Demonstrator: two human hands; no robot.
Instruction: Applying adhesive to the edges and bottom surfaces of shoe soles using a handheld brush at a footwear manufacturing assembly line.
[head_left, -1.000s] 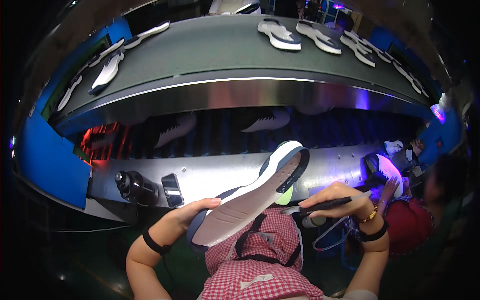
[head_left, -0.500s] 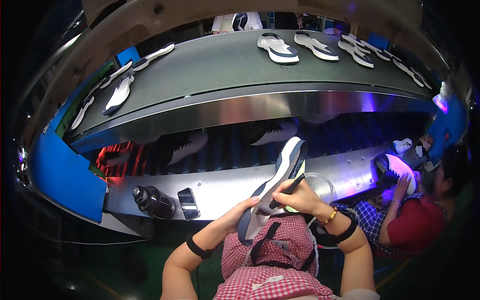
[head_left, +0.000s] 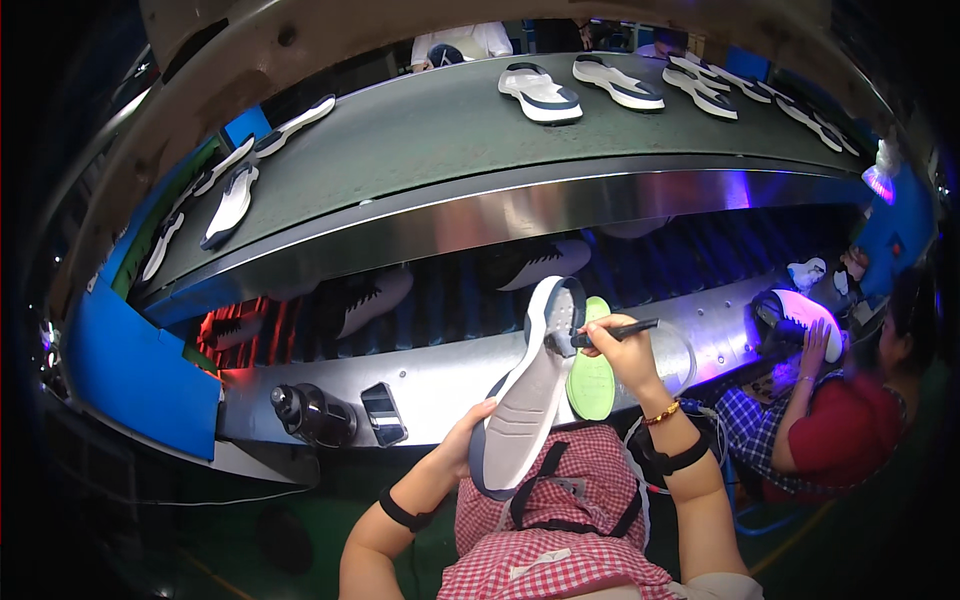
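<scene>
A shoe sole (head_left: 522,405), white-sided with a navy edge and a pale grey inside, stands tilted in front of me. My left hand (head_left: 468,432) grips its near left edge, fingers partly hidden behind it. Between the fingers of my right hand (head_left: 622,358) is a black-handled brush (head_left: 630,328). The brush's head touches the inside of the sole near its far end, where a dotted patch shows. Just right of the sole, partly behind it and below my right hand, lies a lime-green sole-shaped piece (head_left: 592,390).
On the metal ledge (head_left: 440,378) are a dark bottle (head_left: 318,415), a phone (head_left: 384,414) and a clear round dish (head_left: 682,355). Pale shoe uppers (head_left: 378,300) lie on the lower rollers. Several soles (head_left: 540,92) sit on the green belt (head_left: 420,135). A co-worker (head_left: 835,430) at right holds a shoe.
My right hand has moved the brush up toward the sole's far end. The sole has turned, showing more of its inside. More of the green piece is visible.
</scene>
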